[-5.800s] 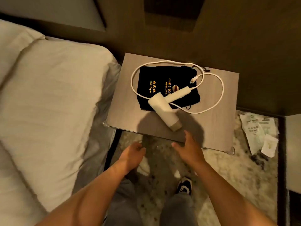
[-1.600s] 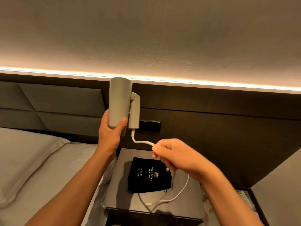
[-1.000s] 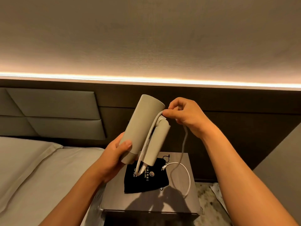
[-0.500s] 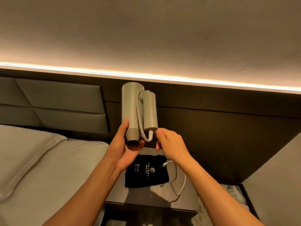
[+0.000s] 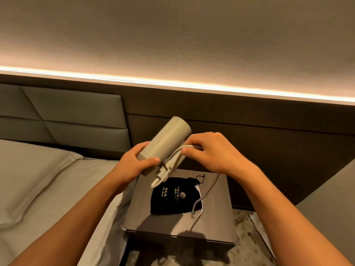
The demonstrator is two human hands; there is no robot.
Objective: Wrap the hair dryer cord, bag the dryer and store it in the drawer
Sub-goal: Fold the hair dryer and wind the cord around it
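hair dryer (image 5: pixel 166 143) motion-blurred, edges soft; its folded handle mostly behind the barrel and the right hand (image 5: pixel 215 152), only a lower bit shows; nozzle end covered by left hand (image 5: pixel 134 164); cord (image 5: pixel 173 156) vanishes under right fingers, path from there down to the desk (image 5: pixel 219 217) faint and smeared; plug (image 5: pixel 197 187) too small to read prongs; black bag (image 5: pixel 174 198) upper left corner hidden by the cord loop, small gold print unreadable beyond "Hair Dryer"; desk front in shadow, drawer not made out; both forearms cut by bottom edge; papers (image 5: pixel 259 227) on floor partly behind right arm; bed (image 5: pixel 38 179) cut by left edge
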